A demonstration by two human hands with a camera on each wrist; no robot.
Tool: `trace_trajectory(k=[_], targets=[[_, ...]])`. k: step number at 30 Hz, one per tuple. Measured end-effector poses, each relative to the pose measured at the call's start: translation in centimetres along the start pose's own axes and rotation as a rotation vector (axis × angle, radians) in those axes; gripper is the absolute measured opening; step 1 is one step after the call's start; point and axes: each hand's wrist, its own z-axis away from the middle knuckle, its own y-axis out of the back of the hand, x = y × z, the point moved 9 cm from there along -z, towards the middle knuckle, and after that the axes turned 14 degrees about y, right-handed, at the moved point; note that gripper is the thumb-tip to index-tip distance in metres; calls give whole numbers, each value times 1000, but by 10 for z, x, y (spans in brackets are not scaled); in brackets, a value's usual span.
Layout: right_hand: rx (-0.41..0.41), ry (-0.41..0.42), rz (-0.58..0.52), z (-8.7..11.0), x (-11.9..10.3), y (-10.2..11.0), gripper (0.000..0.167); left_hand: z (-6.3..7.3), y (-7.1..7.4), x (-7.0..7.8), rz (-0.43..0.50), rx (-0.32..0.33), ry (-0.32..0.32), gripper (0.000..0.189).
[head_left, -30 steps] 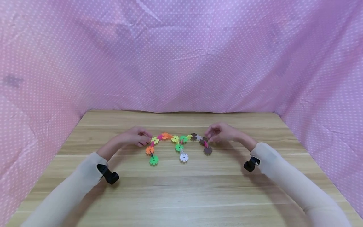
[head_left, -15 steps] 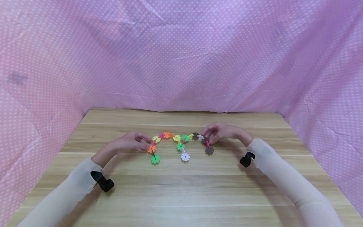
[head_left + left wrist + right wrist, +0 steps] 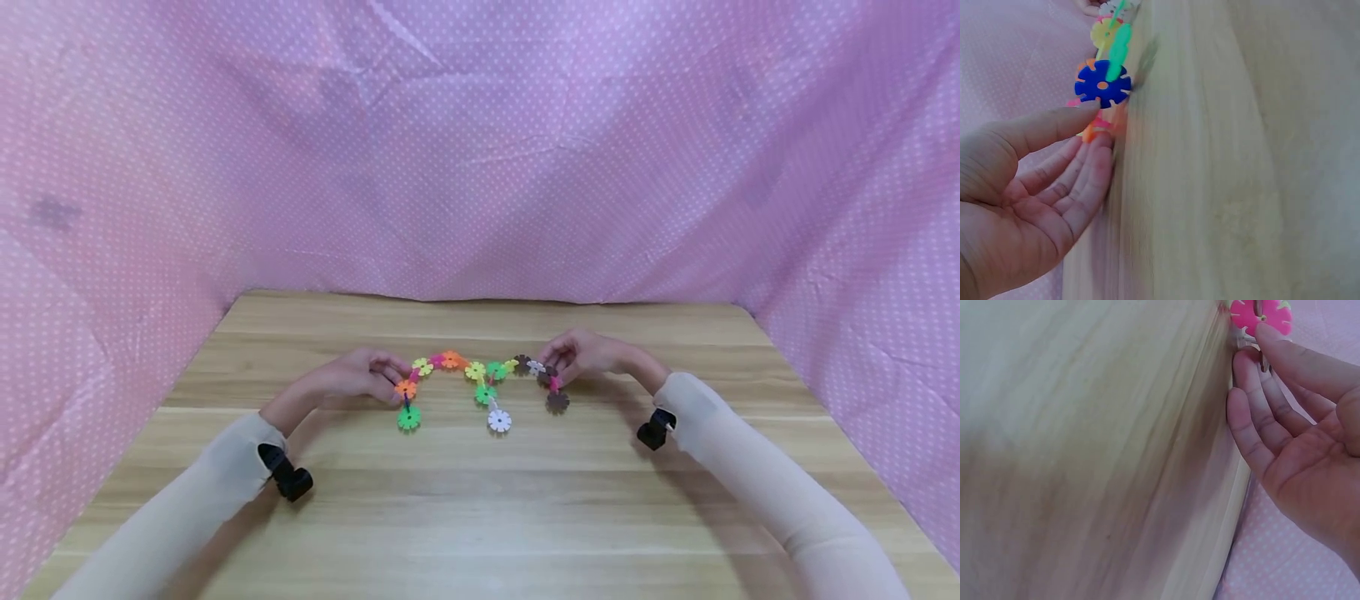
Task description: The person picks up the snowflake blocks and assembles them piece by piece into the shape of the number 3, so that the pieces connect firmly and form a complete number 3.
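Note:
A chain of notched plastic discs, snowflake building pieces in several colours, lies on the wooden table (image 3: 480,492), with three short legs pointing toward the person. My left hand (image 3: 352,377) pinches the left end near an orange disc (image 3: 406,390); a green disc (image 3: 408,417) ends that leg. In the left wrist view the thumb tip meets the edge of a blue disc (image 3: 1102,84). My right hand (image 3: 588,353) pinches a brown disc (image 3: 548,376) at the right end, beside a pink disc (image 3: 1261,315). A white disc (image 3: 499,421) tips the middle leg, a brown disc (image 3: 557,402) the right one.
A pink dotted cloth (image 3: 480,167) hangs behind the table and along both sides. Black wrist cameras (image 3: 288,477) are strapped over the light sleeves (image 3: 750,467). Bare wood stretches in front of the chain.
The left hand has moved right and closed its fingers on the chain's left end, and the green-tipped leg has swung slightly. The right hand has stayed at the right end, its fingers closer together.

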Motion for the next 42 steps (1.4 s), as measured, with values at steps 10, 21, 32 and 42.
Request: trace_trajectory(k=[10,21,32,42], targets=[[84,18,28,1,7,11,42,-25,19,4,-6,111,-25,47],[221,20,62,9,8,16,41,-47,30,9,84,169,-26,43],[222,35,78,25,3,9,39,-63,28,15,197,177,13,44],[232,58,103,31,-5,-6,32,-78,30,15,185,198,99,41]])
